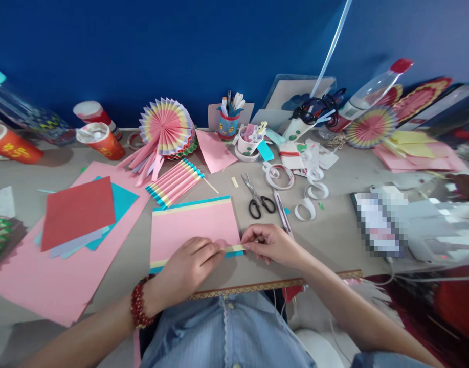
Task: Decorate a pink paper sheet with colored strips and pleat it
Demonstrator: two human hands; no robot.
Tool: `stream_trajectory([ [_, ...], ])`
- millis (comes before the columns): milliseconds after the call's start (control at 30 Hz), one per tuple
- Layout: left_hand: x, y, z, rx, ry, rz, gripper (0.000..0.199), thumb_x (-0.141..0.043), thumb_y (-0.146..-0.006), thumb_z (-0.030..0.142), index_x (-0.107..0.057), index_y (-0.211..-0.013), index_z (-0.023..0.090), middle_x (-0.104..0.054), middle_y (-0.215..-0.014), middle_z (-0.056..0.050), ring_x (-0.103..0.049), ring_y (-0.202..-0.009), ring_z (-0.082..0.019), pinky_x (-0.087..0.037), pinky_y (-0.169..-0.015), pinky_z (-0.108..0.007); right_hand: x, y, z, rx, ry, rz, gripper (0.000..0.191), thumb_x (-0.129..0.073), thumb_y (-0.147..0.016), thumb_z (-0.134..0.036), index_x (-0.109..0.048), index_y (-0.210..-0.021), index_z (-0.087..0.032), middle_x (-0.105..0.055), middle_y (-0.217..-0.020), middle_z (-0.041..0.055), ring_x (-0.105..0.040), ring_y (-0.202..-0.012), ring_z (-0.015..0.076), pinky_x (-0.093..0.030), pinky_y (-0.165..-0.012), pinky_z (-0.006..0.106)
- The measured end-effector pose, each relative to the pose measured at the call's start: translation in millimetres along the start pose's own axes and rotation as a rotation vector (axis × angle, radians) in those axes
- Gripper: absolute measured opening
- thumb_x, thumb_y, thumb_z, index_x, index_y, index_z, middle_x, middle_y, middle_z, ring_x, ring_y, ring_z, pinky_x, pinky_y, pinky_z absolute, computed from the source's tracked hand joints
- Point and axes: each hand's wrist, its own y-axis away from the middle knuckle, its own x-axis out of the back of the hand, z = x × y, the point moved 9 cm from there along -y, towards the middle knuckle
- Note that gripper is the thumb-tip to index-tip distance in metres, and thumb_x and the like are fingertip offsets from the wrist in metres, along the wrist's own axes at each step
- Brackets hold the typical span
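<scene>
A pink sheet (192, 222) lies flat in front of me, with yellow and blue strips along its far and near edges. My left hand (190, 266), a red bead bracelet at its wrist, rests flat on the sheet's near edge, fingers stretched to the right. At the near right corner, my right hand (270, 245) pinches the end of a thin yellow strip (233, 249) between thumb and finger. Part of that strip is hidden under my left fingers. Behind the sheet lies a pleated pink, yellow and blue paper (175, 183).
Scissors (259, 197), a cutter (282, 213) and tape rolls (279, 176) lie right of the sheet. Coloured papers (79, 212) are at left. Paper fans (165, 125), cups (99, 139) and a bottle (368, 97) stand along the wall. A phone (378, 225) is at right.
</scene>
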Motion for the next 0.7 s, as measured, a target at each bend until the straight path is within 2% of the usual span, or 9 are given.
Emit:
stream_trajectory([
  [200, -2.0, 0.2, 1.8, -0.005, -0.030, -0.031, 0.037, -0.044, -0.100, 0.016, -0.051, -0.137, 0.014, -0.057, -0.133, -0.012, -0.053, -0.112, -0.025, -0.050, -0.097, -0.044, 0.4, 0.4, -1.1, 0.005, 0.012, 0.001, 0.030, -0.071, -0.078, -0.045, -0.067, -0.086, -0.016, -0.060, -0.065, -0.0017, -0.053, -0.052, 0.0096, -0.042, -0.038, 0.017],
  [700, 2.2, -1.6, 4.0, -0.016, -0.040, -0.021, 0.038, -0.043, -0.101, 0.020, -0.049, -0.138, 0.016, -0.056, -0.133, -0.012, -0.052, -0.115, -0.025, -0.049, -0.098, -0.044, 0.9, 1.6, -2.8, 0.020, 0.071, 0.041, 0.018, -0.066, -0.079, -0.036, -0.066, -0.083, -0.018, -0.058, -0.064, -0.0027, -0.052, -0.050, 0.0096, -0.042, -0.037, 0.017],
])
